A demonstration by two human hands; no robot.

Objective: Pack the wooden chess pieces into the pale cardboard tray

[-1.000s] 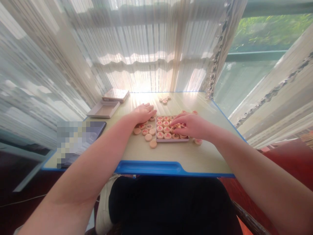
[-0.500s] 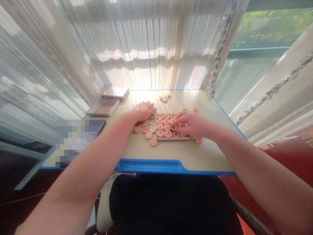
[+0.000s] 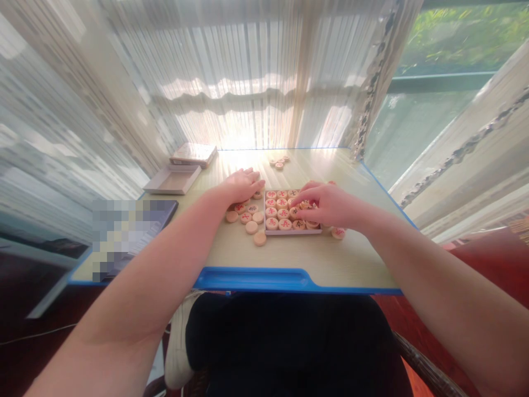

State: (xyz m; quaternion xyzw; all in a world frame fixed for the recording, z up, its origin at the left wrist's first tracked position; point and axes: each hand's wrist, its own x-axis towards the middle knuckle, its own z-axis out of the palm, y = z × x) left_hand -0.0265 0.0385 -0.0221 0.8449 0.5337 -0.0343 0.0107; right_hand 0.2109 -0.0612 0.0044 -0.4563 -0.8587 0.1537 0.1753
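My left hand (image 3: pixel 241 186) lies palm down with its fingers stretched out, over the far side of a loose group of Chinese chess pieces (image 3: pixel 252 227). Some in that group show red or black characters, others a blank face. To its right is a shallow white box (image 3: pixel 292 232) with rows of Chinese chess pieces (image 3: pixel 282 213) inside, characters up. My right hand (image 3: pixel 323 205) hovers low over the box's right part, thumb and forefinger apart, fingertips close to the pieces there. It hides several of them, and I see no piece lifted in it.
Several more pieces (image 3: pixel 280 163) lie at the table's far side, and one red-marked piece (image 3: pixel 338 233) is right of the box. An empty box lid (image 3: pixel 173 180) and a closed box (image 3: pixel 194 154) stand at the back left. A dark flat object (image 3: pixel 159 215) lies at the left edge.
My right hand has drawn slightly right, and its thumb and forefinger have spread apart, uncovering more of a black-marked piece. The left hand stays put.
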